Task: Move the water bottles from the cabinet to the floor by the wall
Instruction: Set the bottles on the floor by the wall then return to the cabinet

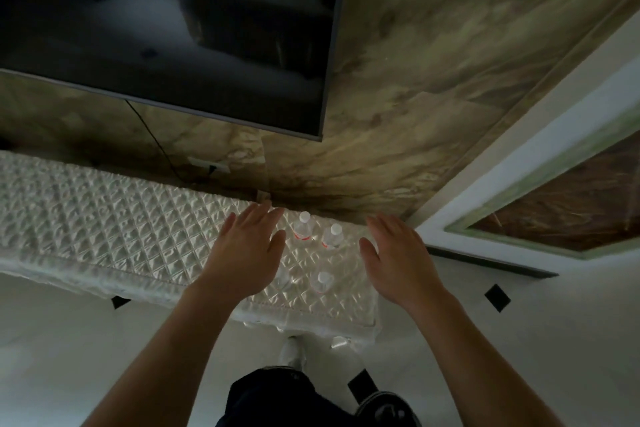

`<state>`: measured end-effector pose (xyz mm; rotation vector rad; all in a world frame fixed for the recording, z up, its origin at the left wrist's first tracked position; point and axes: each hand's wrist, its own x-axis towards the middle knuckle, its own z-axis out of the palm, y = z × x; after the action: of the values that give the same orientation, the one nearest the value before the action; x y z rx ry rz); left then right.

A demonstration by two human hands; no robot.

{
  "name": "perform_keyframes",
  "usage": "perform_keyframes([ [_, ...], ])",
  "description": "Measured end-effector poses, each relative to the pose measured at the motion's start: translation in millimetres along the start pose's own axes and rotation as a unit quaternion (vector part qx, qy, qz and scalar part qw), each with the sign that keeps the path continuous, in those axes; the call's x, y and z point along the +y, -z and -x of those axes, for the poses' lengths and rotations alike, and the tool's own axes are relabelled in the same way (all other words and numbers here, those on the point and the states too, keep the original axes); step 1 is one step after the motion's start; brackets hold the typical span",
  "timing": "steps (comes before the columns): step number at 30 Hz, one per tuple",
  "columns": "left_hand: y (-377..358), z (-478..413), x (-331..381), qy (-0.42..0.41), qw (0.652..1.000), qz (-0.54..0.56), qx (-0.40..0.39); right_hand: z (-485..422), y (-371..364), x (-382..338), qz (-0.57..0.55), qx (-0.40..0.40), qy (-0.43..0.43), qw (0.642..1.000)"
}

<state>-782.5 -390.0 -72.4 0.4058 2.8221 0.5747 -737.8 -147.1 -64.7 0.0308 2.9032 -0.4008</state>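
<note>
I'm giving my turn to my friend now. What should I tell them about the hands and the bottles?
Left hand: open, fingers straight, holding nothing, above the cabinet just left of the bottles.
Right hand: open and holding nothing, just right of them.
Bottles: three white-capped ones stand upright at the cabinet's right end: back-left bottle, back-right bottle, front bottle. The left hand may hide another; cannot tell.
Done: no bottle is clearly on the floor.
Left: grip each bottle and set it on the floor by the wall.
</note>
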Motion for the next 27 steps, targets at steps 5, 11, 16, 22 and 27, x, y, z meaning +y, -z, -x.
perform_keyframes([
  [5,6.3,-10.4,6.0,0.028,0.999,-0.007,0.023,-20.4,4.7,16.9,-0.007,-0.016,0.020,1.000],
  [11,-8.8,-14.0,29.6,0.095,0.995,-0.007,0.034,-49.8,7.8,48.0,-0.009,-0.047,0.075,0.996],
  [16,-42.4,-10.7,60.6,0.169,0.984,0.017,0.054,-73.8,3.2,83.0,-0.004,-0.080,0.144,0.986],
  [22,-85.3,2.6,100.9,0.238,0.966,0.051,0.085,-87.2,-12.4,118.2,0.004,-0.133,0.210,0.969],
  [27,-118.7,10.7,117.1,0.275,0.954,0.081,0.083,-94.5,-26.5,133.5,-0.009,-0.168,0.224,0.960],
])
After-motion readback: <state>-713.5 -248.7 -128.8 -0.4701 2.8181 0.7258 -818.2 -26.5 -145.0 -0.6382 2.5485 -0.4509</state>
